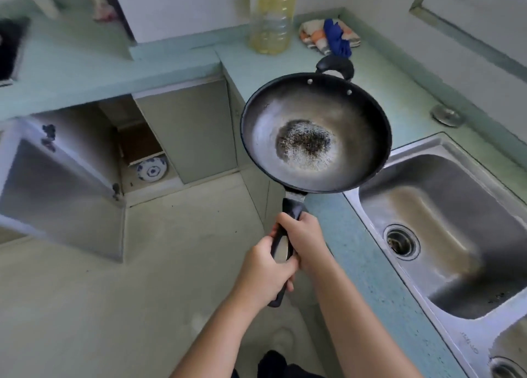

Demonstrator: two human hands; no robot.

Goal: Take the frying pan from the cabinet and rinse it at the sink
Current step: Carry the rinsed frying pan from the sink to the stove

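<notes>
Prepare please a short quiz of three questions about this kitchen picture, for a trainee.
1. True or false: both hands grip the frying pan by its long handle.
2. Where is the sink relative to the pan? A) the person's right B) the person's left C) behind the bottle
3. Fill in: the cabinet door stands ____.

Key:
1. True: left hand, right hand.
2. A
3. open
</notes>
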